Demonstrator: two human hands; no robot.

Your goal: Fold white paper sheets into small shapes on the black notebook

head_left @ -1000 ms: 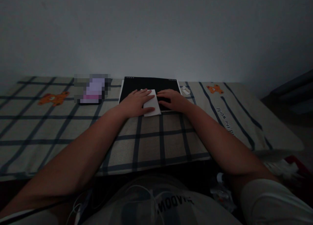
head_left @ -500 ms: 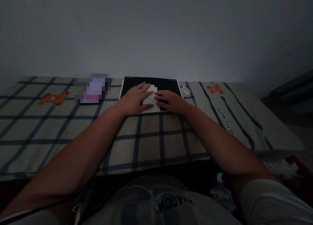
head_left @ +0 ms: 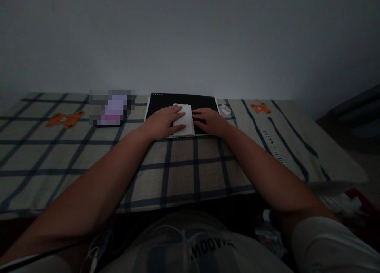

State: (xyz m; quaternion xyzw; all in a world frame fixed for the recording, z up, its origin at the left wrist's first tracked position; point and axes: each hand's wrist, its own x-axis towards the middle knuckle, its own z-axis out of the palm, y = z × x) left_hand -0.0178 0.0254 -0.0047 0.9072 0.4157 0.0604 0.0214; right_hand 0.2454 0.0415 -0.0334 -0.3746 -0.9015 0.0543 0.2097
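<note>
A folded white paper (head_left: 186,116) lies on a black board (head_left: 204,103) at the far side of the checked bedcover. My left hand (head_left: 162,122) lies flat on the paper's left part, fingers stretched out and pressing it down. My right hand (head_left: 210,120) rests on the board just right of the paper, fingers flat and touching its right edge. The light is dim, so fine folds in the paper do not show.
The checked bedcover (head_left: 178,166) with orange bear prints runs to a plain wall. A blurred purple object (head_left: 112,107) sits left of the board. Small white paper bits (head_left: 225,110) lie right of it. Clutter (head_left: 341,203) lies at the lower right beside the bed.
The paper has shifted further up onto the board and sits squarer. Both hands slid with it, the left hand staying on top and the right at its edge.
</note>
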